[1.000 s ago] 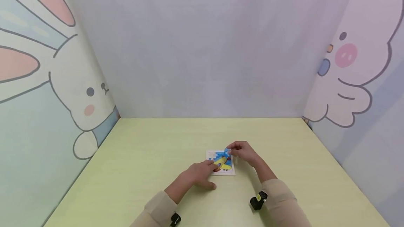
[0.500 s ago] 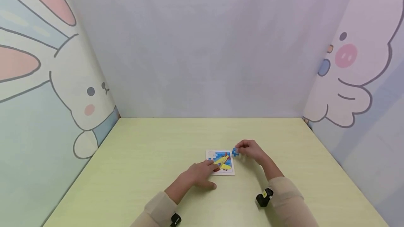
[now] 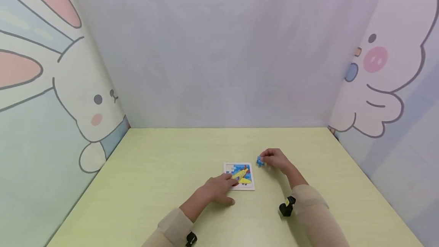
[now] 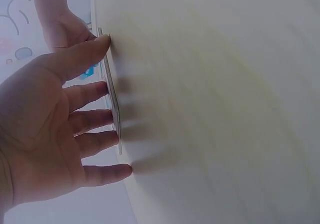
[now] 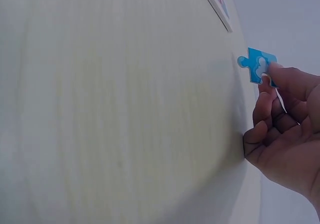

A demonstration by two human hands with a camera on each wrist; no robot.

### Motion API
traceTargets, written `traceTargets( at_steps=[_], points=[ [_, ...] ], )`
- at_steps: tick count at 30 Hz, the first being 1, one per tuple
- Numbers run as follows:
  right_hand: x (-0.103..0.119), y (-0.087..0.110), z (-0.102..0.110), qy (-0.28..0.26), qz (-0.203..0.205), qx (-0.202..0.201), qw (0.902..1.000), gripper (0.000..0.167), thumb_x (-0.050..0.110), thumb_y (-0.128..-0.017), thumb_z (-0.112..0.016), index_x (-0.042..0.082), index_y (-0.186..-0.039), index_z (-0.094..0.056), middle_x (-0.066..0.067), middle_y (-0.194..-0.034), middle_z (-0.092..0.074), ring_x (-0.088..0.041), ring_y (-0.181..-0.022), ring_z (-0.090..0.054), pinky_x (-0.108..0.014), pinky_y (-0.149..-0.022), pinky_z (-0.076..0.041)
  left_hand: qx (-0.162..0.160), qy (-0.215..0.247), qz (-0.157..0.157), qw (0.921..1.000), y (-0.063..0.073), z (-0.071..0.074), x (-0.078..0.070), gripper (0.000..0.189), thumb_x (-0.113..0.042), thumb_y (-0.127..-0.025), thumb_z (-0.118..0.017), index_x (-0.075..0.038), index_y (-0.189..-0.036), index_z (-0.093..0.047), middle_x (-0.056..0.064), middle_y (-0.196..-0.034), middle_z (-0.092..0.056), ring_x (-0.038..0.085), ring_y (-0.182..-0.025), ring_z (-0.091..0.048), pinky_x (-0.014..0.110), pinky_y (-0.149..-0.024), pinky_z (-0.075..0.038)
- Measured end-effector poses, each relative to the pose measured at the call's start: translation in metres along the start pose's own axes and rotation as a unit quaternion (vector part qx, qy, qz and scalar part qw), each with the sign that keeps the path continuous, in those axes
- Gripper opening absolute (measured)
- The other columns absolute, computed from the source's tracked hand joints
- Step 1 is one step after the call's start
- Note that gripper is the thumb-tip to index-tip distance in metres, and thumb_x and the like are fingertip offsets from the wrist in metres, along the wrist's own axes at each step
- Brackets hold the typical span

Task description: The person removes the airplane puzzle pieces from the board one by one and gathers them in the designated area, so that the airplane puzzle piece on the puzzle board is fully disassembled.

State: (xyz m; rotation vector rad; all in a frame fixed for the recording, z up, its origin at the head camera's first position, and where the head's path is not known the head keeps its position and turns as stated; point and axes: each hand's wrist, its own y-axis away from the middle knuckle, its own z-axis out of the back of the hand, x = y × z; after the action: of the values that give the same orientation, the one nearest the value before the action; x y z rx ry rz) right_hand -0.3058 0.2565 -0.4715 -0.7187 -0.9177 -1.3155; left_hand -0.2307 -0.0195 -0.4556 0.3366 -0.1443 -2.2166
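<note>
Puzzle board [image 3: 239, 176] lies flat on our table [image 3: 164, 170], near the middle, a yellow plane on blue showing on it, with a bare gap at its far left corner. Order by size: table, board, hands, piece.

Our left hand [image 3: 215, 190] rests on the board's near left edge, fingers straight and spread, gripping nothing; the left wrist view shows the fingertips [image 4: 102, 89] pressed along the thin board edge.

Our right hand [image 3: 276, 159] sits just right of the board, apart from it, heel of the hand down on the table. Thumb and forefinger pinch a blue piece [image 3: 260, 161], the other fingers curled under. In the right wrist view the piece [image 5: 256, 66] stands clear of the table, its knob pointing toward the board [image 5: 216, 2], a white cloud patch on its face.
</note>
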Motion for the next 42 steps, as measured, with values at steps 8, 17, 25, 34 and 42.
traceTargets(
  at_steps=[8, 17, 25, 34, 42],
  points=[
    [0.001, -0.01, -0.006, 0.042, -0.023, -0.009, 0.9988, 0.009, 0.005, -0.086, -0.064, -0.002, -0.091, -0.065, -0.007, -0.079, -0.058, -0.018, -0.065, -0.048, -0.029, -0.057, -0.042, 0.003, 0.002, 0.0, 1.0, 0.001, 0.001, 0.0, 0.062, -0.048, -0.078, -0.069, -0.028, -0.135, -0.05, 0.001, -0.141, -0.04, 0.018, -0.126, -0.039, 0.045, -0.089, -0.043],
    [0.009, -0.014, -0.013, 0.101, -0.027, -0.008, 0.9945, 0.009, 0.007, -0.085, -0.064, -0.001, -0.089, -0.067, -0.005, -0.078, -0.058, -0.019, -0.068, -0.049, -0.028, -0.059, -0.042, -0.004, 0.025, 0.001, 0.9997, 0.001, 0.001, 0.003, 0.059, -0.046, -0.079, -0.069, -0.027, -0.133, -0.053, 0.002, -0.139, -0.042, 0.021, -0.124, -0.04, 0.048, -0.09, -0.042],
    [0.006, -0.011, -0.015, 0.093, -0.028, -0.014, 0.9952, 0.011, 0.008, -0.085, -0.064, -0.001, -0.092, -0.068, -0.008, -0.082, -0.059, -0.02, -0.069, -0.05, -0.029, -0.059, -0.043, -0.007, 0.036, 0.002, 0.9993, 0.004, -0.001, 0.003, 0.059, -0.047, -0.079, -0.068, -0.028, -0.133, -0.052, 0.002, -0.139, -0.041, 0.021, -0.124, -0.039, 0.048, -0.09, -0.041],
    [0.001, 0.001, -0.008, 0.001, -0.042, -0.076, 0.9962, 0.02, 0.011, -0.089, -0.061, -0.003, -0.103, -0.065, -0.009, -0.088, -0.061, -0.02, -0.072, -0.051, -0.03, -0.062, -0.044, -0.029, 0.039, -0.008, 0.9988, 0.007, -0.004, 0.001, 0.058, -0.048, -0.08, -0.067, -0.028, -0.132, -0.053, 0.003, -0.141, -0.04, 0.021, -0.127, -0.036, 0.05, -0.091, -0.038],
    [0.013, 0.005, -0.017, -0.01, -0.001, -0.063, 0.998, 0.024, 0.011, -0.088, -0.063, -0.006, -0.105, -0.064, -0.008, -0.09, -0.061, -0.021, -0.078, -0.05, -0.032, -0.066, -0.043, -0.048, 0.019, -0.021, 0.9984, 0.009, -0.003, -0.002, 0.059, -0.049, -0.083, -0.063, -0.024, -0.135, -0.051, 0.001, -0.143, -0.039, 0.02, -0.131, -0.032, 0.053, -0.096, -0.034]
  ],
)
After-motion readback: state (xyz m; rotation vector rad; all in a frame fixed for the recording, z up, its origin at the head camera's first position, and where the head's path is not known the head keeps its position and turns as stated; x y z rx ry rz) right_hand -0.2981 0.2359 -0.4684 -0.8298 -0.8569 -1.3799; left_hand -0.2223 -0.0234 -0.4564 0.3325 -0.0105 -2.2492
